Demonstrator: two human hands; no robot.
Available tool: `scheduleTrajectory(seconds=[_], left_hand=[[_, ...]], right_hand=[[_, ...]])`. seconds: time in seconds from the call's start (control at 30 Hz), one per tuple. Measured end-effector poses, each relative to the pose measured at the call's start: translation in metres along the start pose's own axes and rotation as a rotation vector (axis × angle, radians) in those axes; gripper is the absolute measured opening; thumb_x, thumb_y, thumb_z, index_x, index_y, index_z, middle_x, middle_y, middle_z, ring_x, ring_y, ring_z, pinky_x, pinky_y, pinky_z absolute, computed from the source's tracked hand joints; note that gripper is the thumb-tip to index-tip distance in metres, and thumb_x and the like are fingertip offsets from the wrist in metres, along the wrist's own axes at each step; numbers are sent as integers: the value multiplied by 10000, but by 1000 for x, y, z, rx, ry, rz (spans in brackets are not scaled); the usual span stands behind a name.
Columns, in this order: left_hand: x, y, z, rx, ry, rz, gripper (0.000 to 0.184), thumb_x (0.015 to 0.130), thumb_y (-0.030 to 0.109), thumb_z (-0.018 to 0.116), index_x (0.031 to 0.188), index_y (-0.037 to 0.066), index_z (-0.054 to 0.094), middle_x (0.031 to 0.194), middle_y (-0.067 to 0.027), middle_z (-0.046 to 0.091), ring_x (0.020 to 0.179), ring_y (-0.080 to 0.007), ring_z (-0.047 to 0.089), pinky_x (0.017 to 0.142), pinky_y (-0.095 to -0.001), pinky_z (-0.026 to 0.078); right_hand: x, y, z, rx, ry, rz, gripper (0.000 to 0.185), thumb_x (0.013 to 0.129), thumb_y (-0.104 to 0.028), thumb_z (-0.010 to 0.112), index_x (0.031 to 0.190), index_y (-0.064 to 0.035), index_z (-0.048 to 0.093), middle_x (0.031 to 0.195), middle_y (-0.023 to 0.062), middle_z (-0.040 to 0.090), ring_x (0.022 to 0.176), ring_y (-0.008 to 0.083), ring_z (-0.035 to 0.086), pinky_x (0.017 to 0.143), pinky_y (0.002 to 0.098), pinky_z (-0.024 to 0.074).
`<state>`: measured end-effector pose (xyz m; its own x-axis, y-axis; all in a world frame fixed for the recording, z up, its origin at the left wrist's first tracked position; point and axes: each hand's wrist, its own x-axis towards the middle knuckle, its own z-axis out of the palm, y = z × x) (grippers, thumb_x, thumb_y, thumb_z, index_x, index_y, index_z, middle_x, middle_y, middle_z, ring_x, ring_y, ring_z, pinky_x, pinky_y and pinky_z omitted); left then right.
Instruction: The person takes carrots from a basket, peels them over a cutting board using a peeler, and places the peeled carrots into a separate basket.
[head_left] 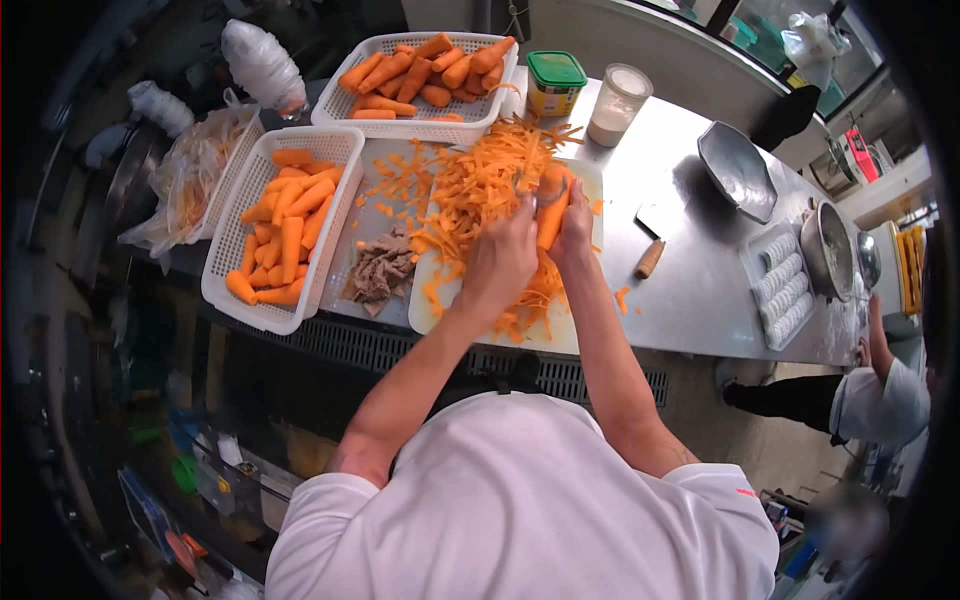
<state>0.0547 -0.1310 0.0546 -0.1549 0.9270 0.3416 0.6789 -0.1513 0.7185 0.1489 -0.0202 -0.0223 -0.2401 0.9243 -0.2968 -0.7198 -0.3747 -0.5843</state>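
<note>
My right hand (573, 228) grips a carrot (548, 222) over the white cutting board (591, 180). Beside it, my left hand (506, 258) is closed around what looks like a peeler (529, 186), whose metal head lies against the carrot; its handle is hidden in my fingers. A large heap of orange carrot peelings (490, 175) covers much of the board and spills onto the steel table to its left. Left of the board lies a crumpled brown cloth (380, 268).
White baskets hold smooth carrots (290, 230) at left and more carrots (430, 75) at the back. Behind the board stand a green-lidded tub (556, 82) and a clear container (618, 105). A wooden-handled blade (650, 258) lies right, before a tray of white rolls (777, 285) and another person (880, 400).
</note>
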Motion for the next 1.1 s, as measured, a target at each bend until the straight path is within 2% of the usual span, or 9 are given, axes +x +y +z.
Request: scheduleTrajectory(seconds=[0.17, 0.37, 0.5, 0.6, 0.73, 0.83, 0.93, 1.0, 1.1], left_hand=[[-48, 12, -33, -75, -181, -49, 293, 919, 74, 582, 1184, -48, 611, 827, -276, 628, 751, -425, 640, 645, -423, 499], [1, 0, -11, -62, 11, -47, 310, 908, 62, 597, 1196, -52, 610, 842, -291, 623, 769, -417, 652, 663, -417, 506], [-59, 1, -23, -69, -92, -23, 288, 920, 100, 592, 1160, -57, 620, 868, -285, 630, 771, -414, 648, 648, -411, 501], [-44, 10, -40, -106, -162, -134, 294, 919, 99, 593, 1168, -54, 624, 871, -285, 632, 791, -423, 646, 665, -421, 501], [6, 3, -19, -101, -35, -156, 310, 906, 62, 594, 1195, -49, 618, 862, -291, 632, 796, -413, 663, 671, -417, 505], [-25, -3, -9, 4, 21, 12, 315, 905, 60, 593, 1202, -42, 613, 842, -288, 634, 775, -404, 668, 654, -413, 506], [-52, 9, -34, -76, -190, -66, 290, 920, 95, 586, 1168, -53, 615, 860, -286, 635, 768, -413, 655, 640, -428, 499], [-35, 17, -43, -129, -130, -118, 295, 916, 91, 591, 1172, -54, 613, 876, -285, 641, 794, -417, 658, 667, -437, 507], [16, 7, -24, -72, -24, -133, 309, 909, 60, 586, 1198, -49, 607, 886, -282, 646, 803, -404, 673, 684, -417, 517]], right_hand=[[9, -19, -18, -74, 87, -62, 507, 1057, -485, 296, 1183, -53, 530, 953, 120, 630, 763, 234, 624, 679, 360, 557], [-15, -2, 12, -87, 4, 18, 547, 1033, -546, 332, 1181, -59, 532, 946, 112, 622, 764, 226, 629, 641, 346, 553], [3, -7, -9, -83, 111, -60, 559, 1033, -544, 326, 1177, -50, 544, 964, 129, 634, 800, 238, 638, 702, 373, 562], [6, -6, -25, -171, 72, -12, 553, 1044, -523, 302, 1203, -46, 533, 993, 140, 641, 823, 247, 645, 732, 393, 572], [-1, 11, -3, -126, 16, -7, 586, 1049, -528, 271, 1218, -29, 529, 968, 118, 648, 829, 232, 648, 722, 356, 571], [2, 2, 7, -33, 84, -12, 584, 1055, -517, 249, 1221, -33, 530, 951, 123, 650, 808, 224, 649, 716, 343, 565], [16, -4, -20, -108, 174, -75, 582, 1051, -528, 252, 1207, -42, 532, 942, 120, 646, 788, 223, 647, 703, 352, 565], [19, 1, -32, -37, -39, 24, 579, 1050, -526, 245, 1169, -41, 537, 953, 135, 641, 786, 241, 646, 659, 366, 577], [12, 9, -16, -81, -72, 48, 587, 1043, -541, 265, 1159, -33, 537, 927, 134, 635, 753, 239, 641, 644, 365, 571]])
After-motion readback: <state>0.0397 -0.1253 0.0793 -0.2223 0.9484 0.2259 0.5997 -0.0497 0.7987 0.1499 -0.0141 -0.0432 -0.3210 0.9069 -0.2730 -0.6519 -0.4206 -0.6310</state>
